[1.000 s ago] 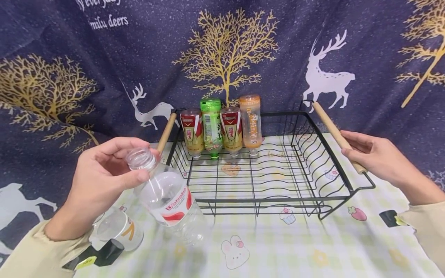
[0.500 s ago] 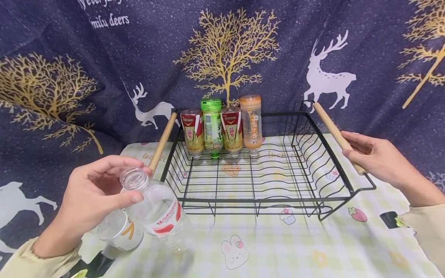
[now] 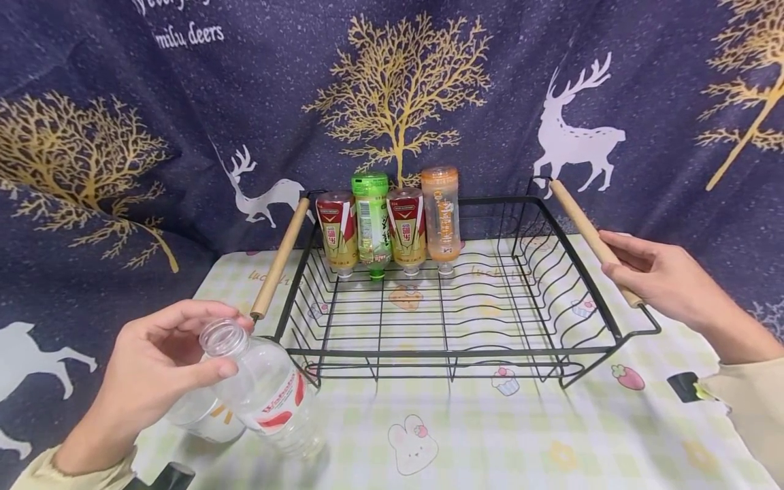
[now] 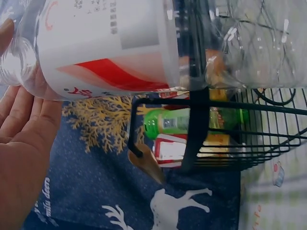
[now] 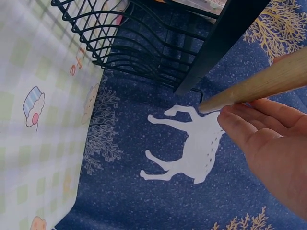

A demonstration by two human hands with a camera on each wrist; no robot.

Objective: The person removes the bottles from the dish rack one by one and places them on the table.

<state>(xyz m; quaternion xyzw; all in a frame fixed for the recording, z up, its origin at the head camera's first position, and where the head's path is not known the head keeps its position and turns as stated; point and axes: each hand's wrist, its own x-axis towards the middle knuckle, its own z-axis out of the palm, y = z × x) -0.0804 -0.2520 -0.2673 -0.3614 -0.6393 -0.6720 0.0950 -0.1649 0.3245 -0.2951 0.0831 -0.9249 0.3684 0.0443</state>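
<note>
My left hand [image 3: 153, 374] holds a clear plastic bottle [image 3: 263, 381] with a red-and-white label around its neck, thumb in front and fingers behind. The uncapped bottle leans, its mouth toward my hand and its base low over the tablecloth, left of the black wire dish rack [image 3: 422, 352]. The left wrist view shows the bottle [image 4: 110, 48] lying across the top of the picture, with fingers [image 4: 21, 115] at its neck. My right hand [image 3: 667, 279] rests against the rack's right wooden handle [image 3: 584, 235], with fairly straight fingers [image 5: 268, 112].
Two red-and-gold bottles [image 3: 338, 235] [image 3: 407, 231], a green bottle [image 3: 372, 224] and an orange one [image 3: 441, 221] stand upside down at the rack's back left. A clear container [image 3: 205, 422] is partly hidden behind my left hand. A dark printed cloth [image 3: 392, 82] hangs behind.
My left hand and the bottle have moved left and down toward the near side of the table, uncovering the rack's left handle. My right hand stays against the right handle.
</note>
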